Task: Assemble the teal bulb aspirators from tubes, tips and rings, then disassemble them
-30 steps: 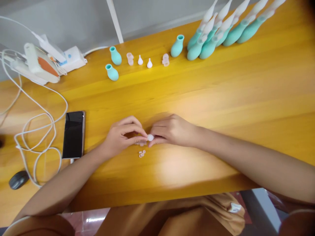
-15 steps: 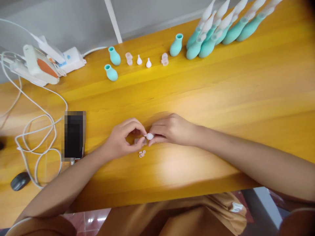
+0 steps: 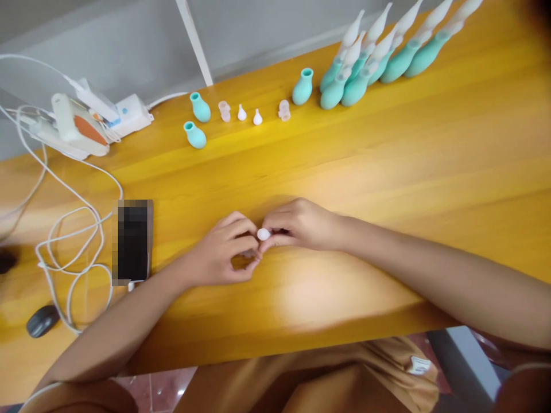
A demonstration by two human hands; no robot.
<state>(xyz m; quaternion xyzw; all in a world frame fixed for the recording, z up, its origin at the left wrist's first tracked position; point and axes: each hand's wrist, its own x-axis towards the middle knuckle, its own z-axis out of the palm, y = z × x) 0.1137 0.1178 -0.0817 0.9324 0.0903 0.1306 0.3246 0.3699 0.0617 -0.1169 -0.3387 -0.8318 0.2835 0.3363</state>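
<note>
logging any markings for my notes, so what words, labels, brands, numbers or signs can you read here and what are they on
None can be read.
White rectangular label on the brown cloth: too small and blurred.
Black rectangular phone: pixelated, nothing legible.
Small white rounded piece in the right hand: no lettering visible.
White plastic power strip: no legible lettering.

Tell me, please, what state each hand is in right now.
Left hand: partly curled; whether it holds anything cannot be told.
Right hand: closed, pinching a small white piece.
</note>
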